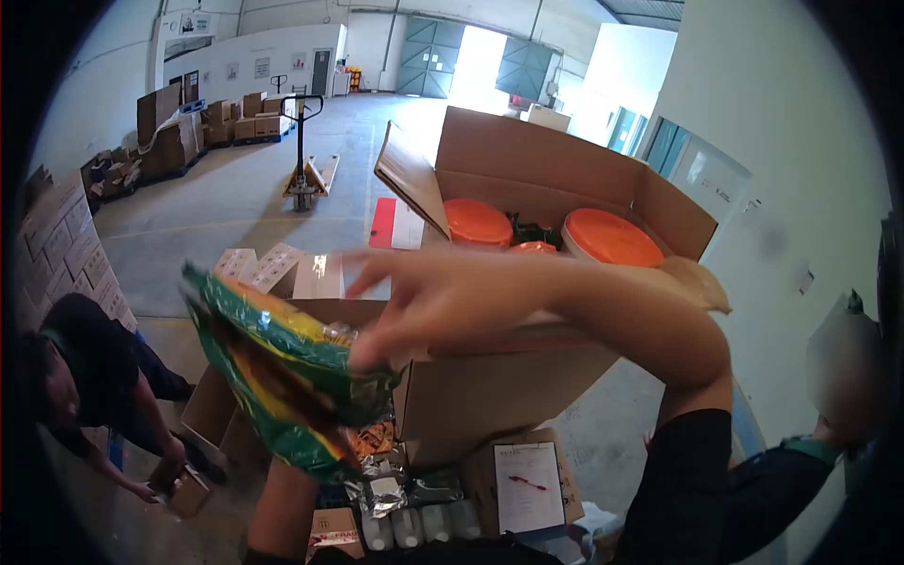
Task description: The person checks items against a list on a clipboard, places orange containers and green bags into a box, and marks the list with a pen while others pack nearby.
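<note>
A shiny green and yellow plastic bag [282,363] is held up at the left, above an open carton. My left forearm [281,508] rises beneath it, and the left hand itself is hidden behind the bag. Across the middle reaches my right hand [414,301], blurred, its fingers spread and its lowest finger at the bag's right edge. Below the hands lie silver foil packs [381,490], an orange packet [374,438] and several grey-capped bottles [405,527]. Behind my right arm stands a large open carton [537,146] with orange-lidded tubs [612,237].
A clipboard with paper and a red pen [527,485] lies at the front. At the left a person [104,367] bends over a small carton [184,490]; another person [810,461] stands close at right. A pallet jack [303,179] and stacked cartons [174,141] stand farther back.
</note>
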The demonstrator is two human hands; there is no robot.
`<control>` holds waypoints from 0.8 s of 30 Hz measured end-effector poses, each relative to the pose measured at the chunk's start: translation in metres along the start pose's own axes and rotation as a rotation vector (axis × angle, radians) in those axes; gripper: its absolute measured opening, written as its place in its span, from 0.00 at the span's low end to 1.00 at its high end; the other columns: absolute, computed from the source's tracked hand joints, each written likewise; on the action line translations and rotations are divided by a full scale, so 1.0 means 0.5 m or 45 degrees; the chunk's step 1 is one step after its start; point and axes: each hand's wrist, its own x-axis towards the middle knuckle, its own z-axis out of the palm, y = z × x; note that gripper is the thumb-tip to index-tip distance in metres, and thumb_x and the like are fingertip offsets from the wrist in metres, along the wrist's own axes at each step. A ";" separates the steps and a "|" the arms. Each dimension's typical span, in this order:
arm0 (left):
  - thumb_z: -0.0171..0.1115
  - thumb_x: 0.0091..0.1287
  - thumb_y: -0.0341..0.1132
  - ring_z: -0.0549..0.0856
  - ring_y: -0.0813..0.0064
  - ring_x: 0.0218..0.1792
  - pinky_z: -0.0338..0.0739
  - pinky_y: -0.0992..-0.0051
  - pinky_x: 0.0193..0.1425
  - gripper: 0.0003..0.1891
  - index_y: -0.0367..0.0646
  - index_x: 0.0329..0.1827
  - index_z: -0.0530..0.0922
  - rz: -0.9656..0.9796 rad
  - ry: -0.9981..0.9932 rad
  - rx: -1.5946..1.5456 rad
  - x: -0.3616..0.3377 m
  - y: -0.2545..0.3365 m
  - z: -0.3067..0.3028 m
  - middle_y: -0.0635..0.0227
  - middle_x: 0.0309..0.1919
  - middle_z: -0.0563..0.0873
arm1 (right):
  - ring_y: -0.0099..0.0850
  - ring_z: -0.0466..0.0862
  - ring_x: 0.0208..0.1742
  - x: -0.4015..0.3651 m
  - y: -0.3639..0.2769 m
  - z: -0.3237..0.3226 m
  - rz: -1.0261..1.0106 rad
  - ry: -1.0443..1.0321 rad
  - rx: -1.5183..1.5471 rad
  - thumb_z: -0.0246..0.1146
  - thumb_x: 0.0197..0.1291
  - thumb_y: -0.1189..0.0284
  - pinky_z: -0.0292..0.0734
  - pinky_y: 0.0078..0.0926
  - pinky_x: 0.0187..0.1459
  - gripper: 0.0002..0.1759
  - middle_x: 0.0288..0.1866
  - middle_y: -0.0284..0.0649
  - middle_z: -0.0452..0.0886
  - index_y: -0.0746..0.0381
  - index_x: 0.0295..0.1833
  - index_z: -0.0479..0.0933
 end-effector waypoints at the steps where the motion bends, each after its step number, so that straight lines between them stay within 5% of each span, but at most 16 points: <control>1: 0.42 0.63 0.58 0.63 0.59 0.62 0.58 0.53 0.64 0.30 0.54 0.66 0.56 -0.059 -0.067 -0.169 0.095 0.053 0.071 0.64 0.64 0.60 | 0.27 0.78 0.42 0.007 0.001 0.031 0.000 0.003 0.016 0.59 0.57 0.59 0.73 0.24 0.42 0.28 0.41 0.40 0.77 0.67 0.56 0.64; 3: 0.43 0.63 0.58 0.61 0.59 0.64 0.55 0.50 0.64 0.31 0.57 0.67 0.54 -0.179 -0.194 -0.523 0.113 0.115 0.140 0.63 0.65 0.58 | 0.27 0.79 0.28 0.016 0.007 0.069 -0.122 -0.159 0.346 0.59 0.53 0.53 0.77 0.23 0.30 0.33 0.36 0.43 0.78 0.66 0.56 0.66; 7: 0.44 0.62 0.59 0.56 0.57 0.66 0.49 0.43 0.64 0.32 0.63 0.68 0.50 -0.350 -0.468 -1.263 0.074 0.219 0.160 0.62 0.68 0.52 | 0.26 0.79 0.28 -0.029 -0.027 -0.017 -0.123 0.257 -0.112 0.58 0.54 0.63 0.77 0.22 0.29 0.21 0.31 0.42 0.78 0.67 0.47 0.74; 9: 0.41 0.66 0.52 0.55 0.49 0.66 0.55 0.48 0.64 0.29 0.72 0.68 0.43 -0.415 -0.539 -1.685 0.076 0.247 0.170 0.61 0.68 0.53 | 0.19 0.77 0.34 -0.076 -0.057 -0.086 0.194 0.546 -0.137 0.58 0.56 0.68 0.73 0.18 0.37 0.18 0.36 0.35 0.78 0.66 0.50 0.72; 10: 0.40 0.68 0.49 0.70 0.52 0.58 0.68 0.53 0.57 0.24 0.67 0.67 0.53 -0.465 -0.391 -1.811 0.046 0.217 0.141 0.59 0.62 0.66 | 0.19 0.77 0.36 -0.097 -0.054 -0.117 0.188 0.705 -0.004 0.57 0.57 0.69 0.74 0.18 0.37 0.17 0.36 0.35 0.78 0.66 0.50 0.72; 12: 0.39 0.69 0.47 0.81 0.61 0.43 0.78 0.64 0.45 0.19 0.53 0.60 0.66 -0.573 -0.010 -1.674 -0.009 0.173 0.089 0.61 0.49 0.78 | 0.21 0.79 0.36 -0.133 -0.019 -0.196 0.162 0.926 0.040 0.55 0.58 0.70 0.76 0.19 0.37 0.16 0.36 0.35 0.78 0.68 0.50 0.72; 15: 0.39 0.69 0.48 0.82 0.70 0.33 0.79 0.73 0.36 0.20 0.43 0.49 0.72 -0.584 0.458 -1.053 -0.078 0.148 0.029 0.65 0.37 0.82 | 0.24 0.80 0.29 -0.164 0.023 -0.297 0.350 1.163 -0.408 0.53 0.57 0.72 0.78 0.21 0.32 0.16 0.32 0.39 0.79 0.68 0.49 0.72; 18: 0.39 0.69 0.50 0.81 0.71 0.36 0.78 0.72 0.39 0.22 0.42 0.52 0.70 -0.623 0.461 -1.042 -0.194 0.065 -0.100 0.65 0.39 0.80 | 0.25 0.79 0.25 -0.136 0.103 -0.370 0.607 0.984 -0.878 0.51 0.54 0.74 0.77 0.24 0.28 0.15 0.27 0.42 0.79 0.67 0.45 0.75; 20: 0.40 0.68 0.51 0.80 0.70 0.39 0.77 0.72 0.41 0.23 0.41 0.52 0.70 -0.710 0.621 -0.894 -0.246 0.061 -0.111 0.64 0.41 0.79 | 0.31 0.80 0.27 -0.085 0.248 -0.405 0.798 0.472 -1.169 0.53 0.53 0.68 0.76 0.30 0.31 0.15 0.27 0.41 0.80 0.65 0.41 0.78; 21: 0.41 0.67 0.52 0.80 0.69 0.41 0.77 0.71 0.43 0.24 0.41 0.53 0.69 -0.795 0.783 -0.734 -0.263 0.066 -0.117 0.63 0.44 0.78 | 0.35 0.81 0.29 -0.044 0.278 -0.356 1.227 0.298 -1.196 0.57 0.52 0.64 0.75 0.31 0.32 0.16 0.29 0.43 0.81 0.64 0.40 0.78; 23: 0.42 0.67 0.52 0.79 0.69 0.42 0.76 0.71 0.44 0.24 0.41 0.54 0.69 -0.827 0.800 -0.689 -0.279 0.069 -0.130 0.63 0.45 0.77 | 0.40 0.81 0.34 -0.012 0.464 -0.293 1.107 0.114 -1.082 0.59 0.50 0.61 0.76 0.33 0.36 0.17 0.35 0.45 0.80 0.61 0.41 0.79; 24: 0.42 0.67 0.52 0.79 0.68 0.43 0.75 0.70 0.45 0.24 0.42 0.54 0.69 -0.848 0.813 -0.660 -0.282 0.071 -0.137 0.63 0.46 0.77 | 0.40 0.81 0.34 0.009 0.458 -0.294 1.095 0.125 -1.070 0.59 0.50 0.61 0.76 0.33 0.36 0.17 0.35 0.45 0.80 0.61 0.41 0.79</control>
